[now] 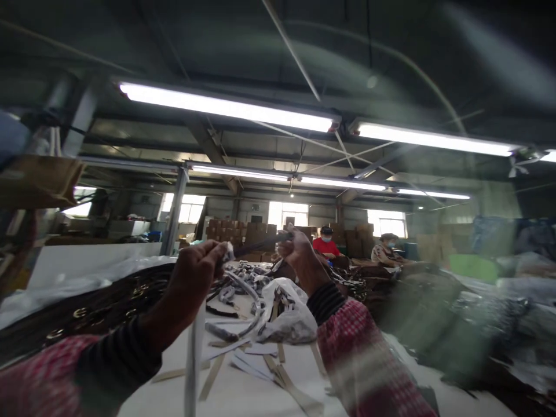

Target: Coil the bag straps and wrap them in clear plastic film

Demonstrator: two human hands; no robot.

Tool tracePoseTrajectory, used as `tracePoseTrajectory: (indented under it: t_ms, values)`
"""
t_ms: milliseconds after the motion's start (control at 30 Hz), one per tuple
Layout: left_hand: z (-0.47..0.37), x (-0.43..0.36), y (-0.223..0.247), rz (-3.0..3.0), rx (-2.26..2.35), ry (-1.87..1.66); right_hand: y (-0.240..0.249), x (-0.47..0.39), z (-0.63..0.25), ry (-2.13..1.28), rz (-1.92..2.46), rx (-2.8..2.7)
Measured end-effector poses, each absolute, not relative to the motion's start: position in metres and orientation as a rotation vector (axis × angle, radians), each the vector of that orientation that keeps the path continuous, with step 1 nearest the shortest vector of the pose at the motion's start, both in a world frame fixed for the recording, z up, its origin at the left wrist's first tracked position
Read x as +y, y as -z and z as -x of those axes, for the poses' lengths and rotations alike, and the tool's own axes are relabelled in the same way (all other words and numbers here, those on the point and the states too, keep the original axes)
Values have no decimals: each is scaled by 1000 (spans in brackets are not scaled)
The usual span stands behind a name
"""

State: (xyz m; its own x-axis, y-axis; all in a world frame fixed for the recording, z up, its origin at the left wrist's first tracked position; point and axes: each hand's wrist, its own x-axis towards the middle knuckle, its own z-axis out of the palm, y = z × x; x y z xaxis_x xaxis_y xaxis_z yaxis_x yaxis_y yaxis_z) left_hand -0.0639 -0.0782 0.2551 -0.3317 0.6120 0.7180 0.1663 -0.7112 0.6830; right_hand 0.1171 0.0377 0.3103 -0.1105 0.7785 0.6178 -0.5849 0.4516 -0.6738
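Both hands are raised over a white table (169, 399), with a dark strap (259, 244) stretched between them. My left hand (197, 277) is closed around the strap's left end, where pale wrapping bunches at the fingertips. A long whitish strip (194, 362) hangs down below that hand. My right hand (299, 255) pinches the other end of the strap between thumb and fingers, slightly higher. Beneath and beyond them lie wrapped grey straps (249, 284) in a tangled heap.
A clear plastic bag (291, 318) holds small parts. Paper strips (256, 365) lie nearer. Dark brown goods with metal rings (104, 301) are at left, more brown material (399, 295) at right. Two people sit beyond, one in a red top (325, 247).
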Motion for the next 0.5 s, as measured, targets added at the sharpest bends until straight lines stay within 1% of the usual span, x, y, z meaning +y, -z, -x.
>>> tracePoseTrajectory:
  t_ms: [133, 233, 333, 400, 500]
  values:
    - [71, -74, -224, -1502, 998, -2015, -347, 36, -134, -1006, 259, -1075]
    - [62, -75, -224, -1508, 950, -1929, -387, 26, -147, -907, 282, -1049]
    - [42, -84, -251, -1539, 920, -1898, -422, 8, -153, -869, 285, -1146]
    - [26, -90, -283, -1501, 849, -1930, -436, -6, -148, -866, 283, -1244]
    - [5, -91, -340, -1473, 763, -1998, -440, -24, -129, -850, 245, -1455]
